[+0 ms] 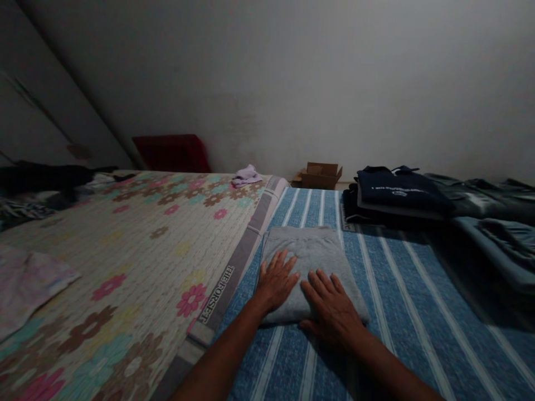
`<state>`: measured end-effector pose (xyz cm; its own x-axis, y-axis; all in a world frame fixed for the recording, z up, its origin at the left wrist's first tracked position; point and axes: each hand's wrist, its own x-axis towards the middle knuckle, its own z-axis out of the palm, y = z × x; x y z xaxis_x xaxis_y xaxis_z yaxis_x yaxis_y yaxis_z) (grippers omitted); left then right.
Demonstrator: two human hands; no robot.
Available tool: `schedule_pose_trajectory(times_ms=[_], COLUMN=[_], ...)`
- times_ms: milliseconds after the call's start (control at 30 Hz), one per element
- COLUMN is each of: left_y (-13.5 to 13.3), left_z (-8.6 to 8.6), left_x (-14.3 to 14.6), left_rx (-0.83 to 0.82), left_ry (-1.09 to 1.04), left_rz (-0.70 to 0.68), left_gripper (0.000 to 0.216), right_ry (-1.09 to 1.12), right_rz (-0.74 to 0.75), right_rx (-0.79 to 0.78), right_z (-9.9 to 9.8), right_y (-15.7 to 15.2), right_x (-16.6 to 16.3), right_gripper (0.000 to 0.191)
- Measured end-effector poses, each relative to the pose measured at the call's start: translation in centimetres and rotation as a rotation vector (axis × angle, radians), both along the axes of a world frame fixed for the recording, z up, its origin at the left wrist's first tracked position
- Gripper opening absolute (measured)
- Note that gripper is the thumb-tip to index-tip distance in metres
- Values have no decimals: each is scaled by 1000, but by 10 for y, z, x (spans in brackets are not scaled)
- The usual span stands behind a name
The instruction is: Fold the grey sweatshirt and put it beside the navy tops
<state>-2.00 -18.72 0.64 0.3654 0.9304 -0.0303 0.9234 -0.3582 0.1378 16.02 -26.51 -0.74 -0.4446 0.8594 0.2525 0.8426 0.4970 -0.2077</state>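
A folded grey garment point(309, 242) lies on the blue, white-striped cover point(271, 356) in front of me. My left hand point(276, 280) rests on its left part, palm down with the fingers spread. On the lower right part lies my right hand point(332, 306), also flat, its fingers stretched forward and its thumb at the near edge. Neither hand grips anything. Which kind of garment it is, I cannot tell.
Behind on the right is a stack of folded dark clothes point(397, 189), with folded jeans point(501, 245) beside it. A floral quilt point(159, 267) spreads on the left, with a lilac cloth point(246, 176) at its far edge. An open cardboard box point(321, 177) stands by the wall.
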Motion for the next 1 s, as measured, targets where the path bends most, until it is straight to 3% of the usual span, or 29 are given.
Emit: schedule_pose_trajectory(times_ms=[167,300,433,533,633,867,1000], left_y=[1,2,7,9,11,14,16], left_z=[3,6,7,7,6,9,8], left_x=[0,0,-1,-2,-3,-4,-3], left_rx=[-1,-9,-18,-20,-20,-6,-6], left_ry=[0,16,47,63,70,87,89], left_rz=[11,15,27,31,35,33,42], left_gripper=[51,51,51,51,51,50,50], right_ry=[69,305,678,825,811,703,642], right_rz=[-80,-326,-596,-621,-608,-630,-632], right_rx=[84,87,-114,-333,-434,-464,-481], right_z=[7,11,12,8,4,6,11], right_y=[-4,2,13,18,20,25,24], right_x=[7,35,72,85,85,81,81], right_gripper=[64,48,43,38,31,21,32])
